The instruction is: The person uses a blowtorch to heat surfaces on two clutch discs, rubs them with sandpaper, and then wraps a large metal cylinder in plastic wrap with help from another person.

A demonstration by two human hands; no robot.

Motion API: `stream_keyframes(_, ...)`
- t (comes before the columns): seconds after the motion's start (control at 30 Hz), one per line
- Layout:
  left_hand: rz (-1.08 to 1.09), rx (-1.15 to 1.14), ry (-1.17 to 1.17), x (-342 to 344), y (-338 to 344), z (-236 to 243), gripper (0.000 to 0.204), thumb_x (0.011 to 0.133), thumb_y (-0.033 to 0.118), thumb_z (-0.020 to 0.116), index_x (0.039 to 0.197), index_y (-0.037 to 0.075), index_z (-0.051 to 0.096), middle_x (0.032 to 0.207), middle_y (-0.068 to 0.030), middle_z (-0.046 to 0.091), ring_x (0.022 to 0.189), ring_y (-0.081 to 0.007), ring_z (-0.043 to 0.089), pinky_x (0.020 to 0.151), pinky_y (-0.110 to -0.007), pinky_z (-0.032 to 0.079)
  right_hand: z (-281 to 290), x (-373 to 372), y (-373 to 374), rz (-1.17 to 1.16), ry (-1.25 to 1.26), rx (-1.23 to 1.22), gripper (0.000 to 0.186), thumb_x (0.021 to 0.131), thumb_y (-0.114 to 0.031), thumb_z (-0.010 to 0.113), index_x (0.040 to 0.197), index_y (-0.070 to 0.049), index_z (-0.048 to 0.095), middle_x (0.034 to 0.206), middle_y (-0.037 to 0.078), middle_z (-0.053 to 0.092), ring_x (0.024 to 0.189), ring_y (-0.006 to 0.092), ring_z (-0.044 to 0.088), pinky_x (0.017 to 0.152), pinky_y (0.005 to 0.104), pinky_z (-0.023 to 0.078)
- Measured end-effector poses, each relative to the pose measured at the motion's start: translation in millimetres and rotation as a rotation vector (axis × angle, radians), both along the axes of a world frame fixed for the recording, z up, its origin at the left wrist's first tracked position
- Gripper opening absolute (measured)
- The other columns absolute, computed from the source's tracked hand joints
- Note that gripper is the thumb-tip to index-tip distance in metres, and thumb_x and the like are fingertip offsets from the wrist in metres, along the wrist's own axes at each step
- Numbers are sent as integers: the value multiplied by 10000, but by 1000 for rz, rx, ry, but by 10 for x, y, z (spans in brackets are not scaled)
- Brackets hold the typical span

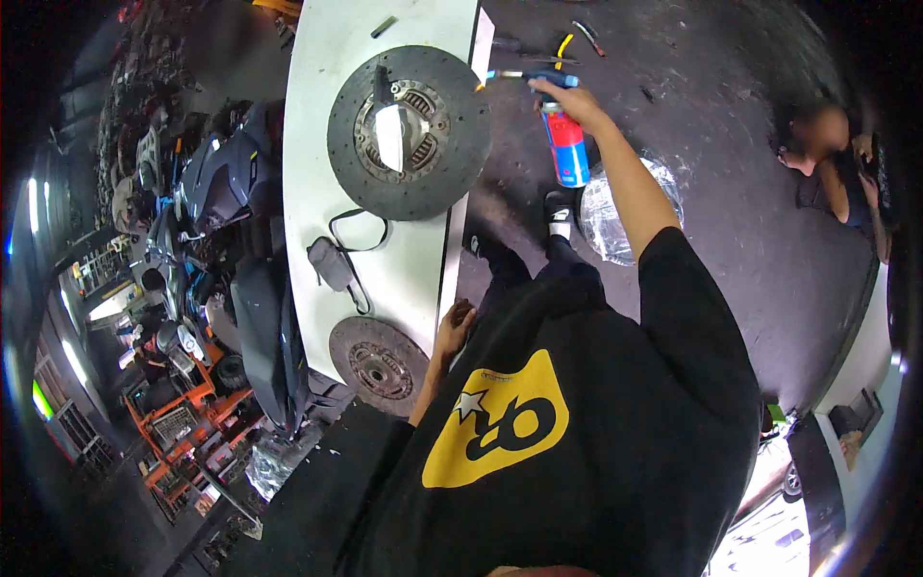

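Note:
My right hand [567, 96] grips a blowtorch on a red-and-blue gas canister [565, 144], held beyond the white table's [317, 192] right edge. Its nozzle points left, with a blue flame at the tip and an orange glow by the edge. A large clutch-like disc [361, 173] lies on the table under a white object with a dark end [389, 135]. My left hand [454, 332] has curled fingers at the table edge beside a second disc [351, 375]; what they hold, if anything, is hidden. A grey strapped pouch [332, 264] lies between the discs.
Motorbikes [226, 183] and orange machinery [183, 442] crowd the left. A plastic-wrapped round item [630, 221] is on the floor beside my feet, with hoses [562, 46] and tools farther off. Another person [832, 173] is at the right. A small metal piece [383, 27] lies on the table.

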State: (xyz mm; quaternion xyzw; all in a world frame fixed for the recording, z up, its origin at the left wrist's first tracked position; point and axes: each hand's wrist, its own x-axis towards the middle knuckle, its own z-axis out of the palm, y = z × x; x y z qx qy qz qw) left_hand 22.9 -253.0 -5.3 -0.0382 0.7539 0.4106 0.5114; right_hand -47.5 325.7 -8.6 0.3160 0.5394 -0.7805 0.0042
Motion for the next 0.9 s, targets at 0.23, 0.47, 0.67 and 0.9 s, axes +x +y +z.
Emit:
stream_keyframes(0.23,60,-24,9,89,16,87,532,1006,268,694,1416,-27,526,1243,-203,691,1144,-251,664,997,-342,515,56,107,-53,271,-139,-32,365,867,-399,813,1013,-80,711,799,68,741,710,143,708,675,295,555)
stream_keyframes(0.47,-27,-72,64,20,321,241,495,1018,263,684,1407,-13,552,1272,-174,686,1155,-233,656,999,-333,513,125,229,-67,193,-56,-58,317,882,-380,810,993,-97,723,770,44,721,700,133,694,669,286,554)
stream_keyframes(0.67,-34,12,25,-16,281,84,614,1003,298,699,1479,-11,465,1346,-270,631,1146,-299,678,940,-351,558,220,125,-135,-68,-72,281,283,879,-362,812,924,-94,735,752,31,713,663,119,669,622,292,521)
stream_keyframes(0.9,-1,-31,54,18,103,-171,626,997,335,700,1478,0,480,1315,-269,654,1154,-308,681,946,-377,561,581,153,-231,262,-138,309,377,829,-426,845,946,-75,774,816,39,750,684,121,682,666,293,529)
